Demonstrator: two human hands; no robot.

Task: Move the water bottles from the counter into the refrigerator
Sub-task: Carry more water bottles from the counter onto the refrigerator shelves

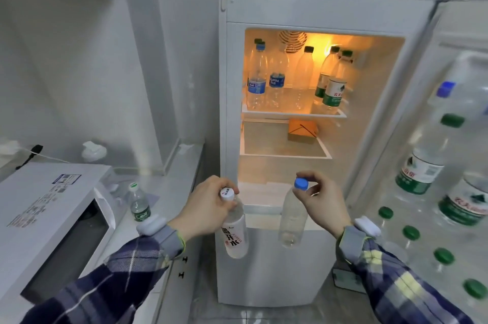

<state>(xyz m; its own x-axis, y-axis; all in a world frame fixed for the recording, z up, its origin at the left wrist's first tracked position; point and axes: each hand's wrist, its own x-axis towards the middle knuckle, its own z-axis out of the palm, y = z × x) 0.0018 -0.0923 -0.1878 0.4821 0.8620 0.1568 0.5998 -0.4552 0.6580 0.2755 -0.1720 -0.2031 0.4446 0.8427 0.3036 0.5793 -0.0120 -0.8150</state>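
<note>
My left hand (pixel 204 206) grips the neck of a white-capped bottle (pixel 235 231) with a white and red label, which hangs down in front of the open refrigerator (pixel 232 117). My right hand (pixel 320 200) pinches the blue cap of a clear bottle (pixel 292 220) without a label, also hanging upright. Both bottles are held below the lit compartment. One green-labelled bottle (pixel 139 202) stands on the counter (pixel 169 191) to the left. Several bottles (pixel 295 78) stand on the top shelf inside.
The refrigerator door (pixel 449 154) stands open at right, its racks holding several green-capped bottles. An orange box (pixel 302 130) sits on the lower shelf. A white microwave (pixel 52 218) fills the counter's left part. A small white jar (pixel 93 150) stands near the wall.
</note>
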